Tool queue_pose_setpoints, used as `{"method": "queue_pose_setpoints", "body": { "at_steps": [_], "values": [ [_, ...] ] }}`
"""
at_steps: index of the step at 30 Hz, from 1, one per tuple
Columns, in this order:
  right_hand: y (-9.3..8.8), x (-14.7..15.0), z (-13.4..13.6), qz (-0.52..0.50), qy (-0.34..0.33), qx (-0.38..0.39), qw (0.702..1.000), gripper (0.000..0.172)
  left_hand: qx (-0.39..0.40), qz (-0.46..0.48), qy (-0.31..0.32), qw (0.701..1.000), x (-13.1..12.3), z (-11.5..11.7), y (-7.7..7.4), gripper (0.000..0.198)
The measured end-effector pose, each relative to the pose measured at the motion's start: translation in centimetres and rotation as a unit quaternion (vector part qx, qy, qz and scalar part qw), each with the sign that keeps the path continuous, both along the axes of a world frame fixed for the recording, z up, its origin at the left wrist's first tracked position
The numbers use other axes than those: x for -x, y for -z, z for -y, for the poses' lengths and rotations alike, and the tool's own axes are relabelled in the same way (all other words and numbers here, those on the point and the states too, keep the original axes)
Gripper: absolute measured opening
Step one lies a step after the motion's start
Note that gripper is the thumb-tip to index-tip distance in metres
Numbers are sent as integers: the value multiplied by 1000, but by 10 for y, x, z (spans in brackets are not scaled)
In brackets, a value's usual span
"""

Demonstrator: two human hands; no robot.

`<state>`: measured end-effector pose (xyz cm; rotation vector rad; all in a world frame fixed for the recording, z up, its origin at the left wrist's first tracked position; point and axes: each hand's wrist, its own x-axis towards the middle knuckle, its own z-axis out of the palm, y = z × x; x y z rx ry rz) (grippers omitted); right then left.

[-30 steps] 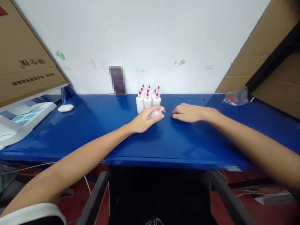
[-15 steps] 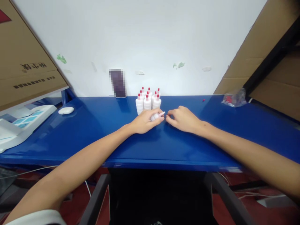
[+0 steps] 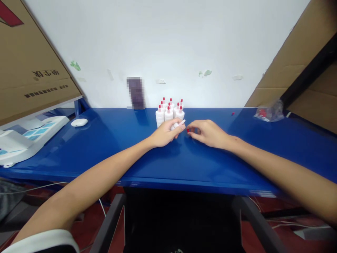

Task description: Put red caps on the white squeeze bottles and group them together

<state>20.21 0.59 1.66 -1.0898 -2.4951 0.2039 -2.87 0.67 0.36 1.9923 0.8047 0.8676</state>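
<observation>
A white squeeze bottle point(image 3: 174, 126) with a pointed, uncapped nozzle lies in my left hand point(image 3: 166, 133), whose fingers are wrapped round it. The nozzle tilts up and to the right. Close by on the right, my right hand point(image 3: 209, 133) pinches a small red cap point(image 3: 187, 130) between thumb and fingertips, apart from the nozzle. Just behind my left hand stands a cluster of several white squeeze bottles point(image 3: 169, 115), upright and with red caps on their tips. My left hand hides part of the front ones.
On the blue table point(image 3: 163, 168), a clear bag with red pieces point(image 3: 268, 111) lies at the back right, near a loose red cap point(image 3: 233, 114). A dark phone-like object point(image 3: 137, 95), pixelated, leans on the wall. At left are a white oval case point(image 3: 79, 122) and a white power strip point(image 3: 39, 131).
The red cap now shows between my right fingertips, which have turned. The bottle in my left hand points its nozzle more upward. The whole view has shifted slightly.
</observation>
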Motion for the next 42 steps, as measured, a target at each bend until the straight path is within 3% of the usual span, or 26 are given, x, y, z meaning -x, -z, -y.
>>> {"method": "queue_pose_setpoints", "body": {
  "at_steps": [4,9,12,20,24,27,30,37,42],
  "values": [
    [-1,0,1,-13,-5,32,999,15,-5,-4,-2,1000,0,2,-1,37],
    [-8,1,0,-89,-9,230,969,26,-7,-7,-2,1000,0,1,-1,38],
    [-12,0,-2,-80,-13,273,959,29,3,3,-1,1000,1,0,0,39],
    [-11,-6,-7,-28,-33,250,967,31,6,4,-6,1000,0,-1,1,39],
    [-2,-4,-4,-36,-24,156,987,22,2,7,-8,1000,-1,0,0,37],
    [5,1,-2,-32,-21,67,997,25,-5,13,-9,1000,-1,1,-1,36],
    [10,6,-1,-30,-30,27,999,26,-10,15,-11,1000,-1,1,-1,37],
    [5,4,-2,21,-41,15,999,19,-19,0,-17,1000,-1,0,1,38],
    [-9,-4,3,67,-58,48,995,14,-91,-67,-38,993,2,5,-4,33]
  ]
}}
